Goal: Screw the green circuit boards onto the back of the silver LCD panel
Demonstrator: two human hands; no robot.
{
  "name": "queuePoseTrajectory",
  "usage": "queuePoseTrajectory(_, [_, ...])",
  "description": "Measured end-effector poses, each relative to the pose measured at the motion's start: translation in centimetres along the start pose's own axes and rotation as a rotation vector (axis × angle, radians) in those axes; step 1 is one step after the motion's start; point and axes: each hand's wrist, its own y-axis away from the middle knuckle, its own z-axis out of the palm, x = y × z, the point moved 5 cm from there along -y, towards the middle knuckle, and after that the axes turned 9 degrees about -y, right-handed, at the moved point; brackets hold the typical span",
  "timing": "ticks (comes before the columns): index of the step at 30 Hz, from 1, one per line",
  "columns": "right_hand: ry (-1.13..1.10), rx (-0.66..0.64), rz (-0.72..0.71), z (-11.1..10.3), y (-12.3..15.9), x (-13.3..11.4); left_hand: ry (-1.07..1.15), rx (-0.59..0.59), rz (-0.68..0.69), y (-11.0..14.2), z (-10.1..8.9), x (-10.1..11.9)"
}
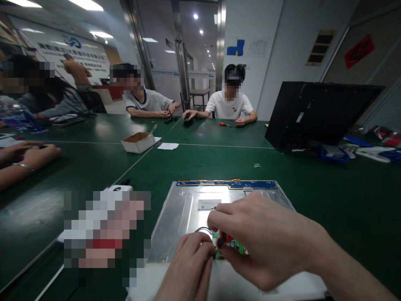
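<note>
My right hand (260, 234) is closed around a red-and-black screwdriver (223, 239), seen mainly by its handle. Under it sits a green circuit board (238, 247), partly covered by my fingers. The fingers of my left hand (191, 259) are pressed together at the board's left edge, close to the tool; whatever they pinch is hidden. The board lies on the silver metal back of a flat display panel (175, 221). A blue circuit strip (206, 184) runs along the panel's far edge.
On the green table (200, 161), a pixelated phone-like object (106, 228) lies to the left. Farther off are a small open box (138, 143), a paper slip (168, 146) and an orange screwdriver (226, 124). A black monitor casing (313, 113) stands at right. Other people sit around the table.
</note>
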Motion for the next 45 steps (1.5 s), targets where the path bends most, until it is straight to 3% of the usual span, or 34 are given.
queuePoseTrajectory(9, [0.021, 0.005, 0.048, -0.07, -0.17, 0.24, 0.006, 0.047, 0.003, 0.01, -0.33, 0.13])
queuePoseTrajectory(32, [0.021, -0.014, 0.037, -0.02, 0.12, 0.14, 0.007, 0.023, -0.003, -0.07, -0.44, 0.17])
queuePoseTrajectory(45, [0.091, 0.048, 0.116, 0.02, 0.0, 0.5, 0.017, 0.035, 0.001, 0.0, -0.18, 0.01])
